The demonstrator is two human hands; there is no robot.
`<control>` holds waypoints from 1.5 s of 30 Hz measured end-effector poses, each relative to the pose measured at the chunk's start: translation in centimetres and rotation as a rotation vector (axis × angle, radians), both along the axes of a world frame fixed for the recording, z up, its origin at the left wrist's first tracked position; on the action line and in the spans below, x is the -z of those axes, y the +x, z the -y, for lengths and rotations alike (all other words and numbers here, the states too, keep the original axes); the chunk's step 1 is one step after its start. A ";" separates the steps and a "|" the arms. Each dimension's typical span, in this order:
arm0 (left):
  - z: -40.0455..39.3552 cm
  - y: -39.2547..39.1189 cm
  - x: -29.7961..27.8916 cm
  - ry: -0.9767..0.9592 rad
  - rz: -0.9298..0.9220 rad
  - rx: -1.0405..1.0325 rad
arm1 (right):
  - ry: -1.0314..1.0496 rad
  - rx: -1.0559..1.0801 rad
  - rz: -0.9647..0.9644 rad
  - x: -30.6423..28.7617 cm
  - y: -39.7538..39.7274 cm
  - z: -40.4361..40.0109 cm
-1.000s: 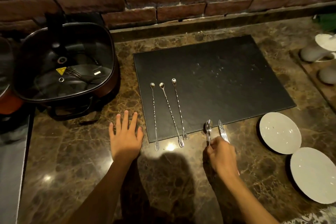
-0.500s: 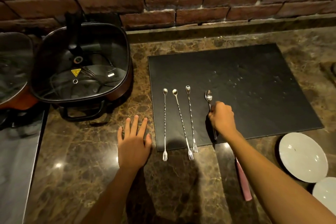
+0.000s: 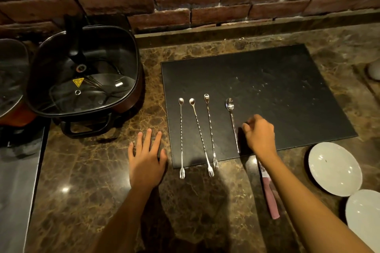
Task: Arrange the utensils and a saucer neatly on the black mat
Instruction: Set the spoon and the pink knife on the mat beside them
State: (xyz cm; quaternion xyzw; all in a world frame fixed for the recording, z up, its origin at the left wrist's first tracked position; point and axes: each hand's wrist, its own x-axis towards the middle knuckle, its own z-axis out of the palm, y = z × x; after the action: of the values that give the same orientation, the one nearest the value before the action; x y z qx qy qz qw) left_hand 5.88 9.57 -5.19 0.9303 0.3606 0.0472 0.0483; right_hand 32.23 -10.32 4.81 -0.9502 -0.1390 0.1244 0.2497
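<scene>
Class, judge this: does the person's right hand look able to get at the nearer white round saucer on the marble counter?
Probably yes. The right hand hovers empty over the black mat, and the nearer white round saucer lies uncovered just to its right, with only bare counter between them.

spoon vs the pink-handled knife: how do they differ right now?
The spoon lies fully on the black mat; the pink-handled knife lies off it on the marble counter. The spoon is all metal; the knife has a pink handle. The spoon is fully visible; the right forearm partly hides the knife. Both point roughly toward the wall.
</scene>
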 end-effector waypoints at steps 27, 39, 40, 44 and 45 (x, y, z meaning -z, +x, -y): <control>20.4 9.3 -4.5 -0.225 -0.123 0.680 | -0.083 0.076 -0.203 2.1 -9.4 15.7; 20.9 9.5 -1.8 -0.171 -0.208 0.670 | -0.024 -0.089 -0.047 0.5 0.1 11.5; 20.9 9.4 -1.7 -0.161 -0.211 0.672 | -0.030 -0.087 -0.042 0.2 1.2 10.3; 20.8 9.4 -1.6 -0.143 -0.210 0.674 | -0.057 -0.106 -0.039 -0.3 4.1 6.2; 20.8 9.4 -1.6 -0.144 -0.209 0.675 | -0.079 -0.121 -0.032 -0.3 4.6 5.5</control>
State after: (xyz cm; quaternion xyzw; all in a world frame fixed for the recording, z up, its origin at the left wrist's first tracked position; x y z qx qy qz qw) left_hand 15.29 -11.24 -3.61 0.9909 0.0387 -0.0926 0.0895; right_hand 36.80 -15.84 5.10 -0.9471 -0.1870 0.1599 0.2060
